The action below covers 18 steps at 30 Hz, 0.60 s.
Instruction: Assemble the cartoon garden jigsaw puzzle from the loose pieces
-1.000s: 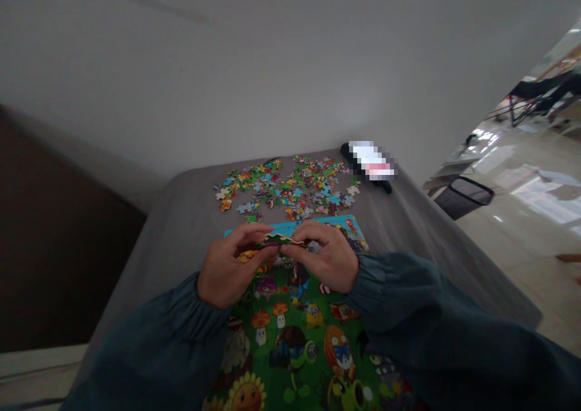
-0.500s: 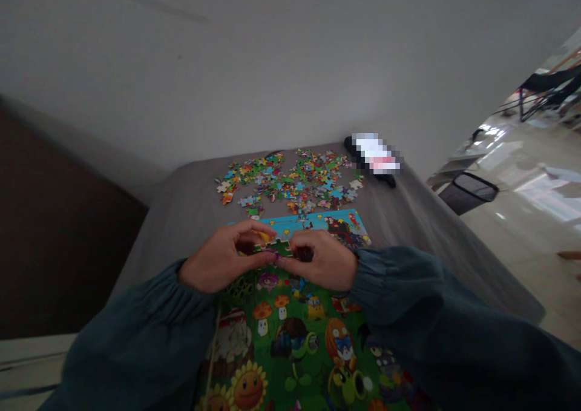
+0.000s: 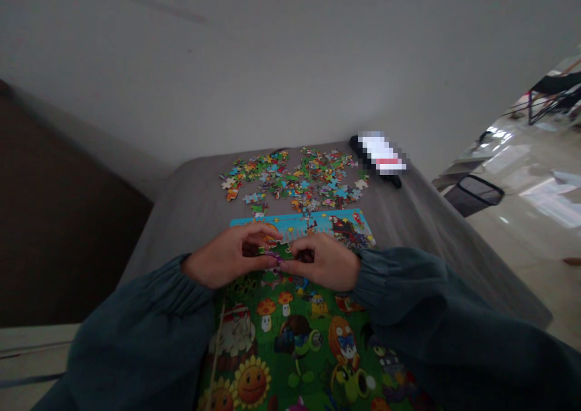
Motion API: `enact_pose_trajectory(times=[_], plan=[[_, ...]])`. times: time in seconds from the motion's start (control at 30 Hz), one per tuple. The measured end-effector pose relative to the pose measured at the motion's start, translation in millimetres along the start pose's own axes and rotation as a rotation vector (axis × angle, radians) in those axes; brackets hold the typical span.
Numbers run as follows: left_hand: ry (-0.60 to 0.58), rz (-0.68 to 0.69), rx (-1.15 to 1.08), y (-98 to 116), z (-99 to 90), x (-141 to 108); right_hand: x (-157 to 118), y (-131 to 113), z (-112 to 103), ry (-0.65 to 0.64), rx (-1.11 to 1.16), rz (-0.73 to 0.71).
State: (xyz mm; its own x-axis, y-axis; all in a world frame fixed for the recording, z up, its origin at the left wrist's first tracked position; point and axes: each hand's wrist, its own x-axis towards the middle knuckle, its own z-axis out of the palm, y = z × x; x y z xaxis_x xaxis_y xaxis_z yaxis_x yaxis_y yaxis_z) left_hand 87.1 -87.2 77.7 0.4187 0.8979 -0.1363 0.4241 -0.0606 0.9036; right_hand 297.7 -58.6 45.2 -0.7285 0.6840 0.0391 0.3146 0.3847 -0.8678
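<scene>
Between my two hands is a small joined cluster of green and purple jigsaw puzzle pieces point(image 3: 278, 250). My left hand point(image 3: 227, 253) pinches it from the left with thumb and fingers. From the right, my right hand point(image 3: 324, 259) grips the other side, its fingers curled and thumb nearly meeting the left thumb. Below them lies a printed puzzle picture sheet point(image 3: 295, 320) with cartoon sunflowers, mushrooms and green plants; its blue top edge shows beyond my hands. My wrists and sleeves cover parts of the sheet.
Many loose puzzle pieces point(image 3: 295, 178) are spread behind the sheet on the grey cloth-covered table point(image 3: 181, 199). A phone point(image 3: 384, 154) with a blurred screen rests on a black holder at the back right. A pale wall stands behind; a dark bin point(image 3: 476, 193) is right of the table.
Both hands stay on the cluster, with the left fingertips lowered slightly over it. The whole view has shifted a little, so things appear slightly farther right.
</scene>
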Motion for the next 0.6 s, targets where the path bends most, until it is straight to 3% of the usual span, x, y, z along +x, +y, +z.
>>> enact_pose_trajectory(times=[0.6], plan=[[0.182, 0.044, 0.071, 1.3, 7.1, -2.0, -0.6, -0.6, -3.6, 0.029, 0.052, 0.032]])
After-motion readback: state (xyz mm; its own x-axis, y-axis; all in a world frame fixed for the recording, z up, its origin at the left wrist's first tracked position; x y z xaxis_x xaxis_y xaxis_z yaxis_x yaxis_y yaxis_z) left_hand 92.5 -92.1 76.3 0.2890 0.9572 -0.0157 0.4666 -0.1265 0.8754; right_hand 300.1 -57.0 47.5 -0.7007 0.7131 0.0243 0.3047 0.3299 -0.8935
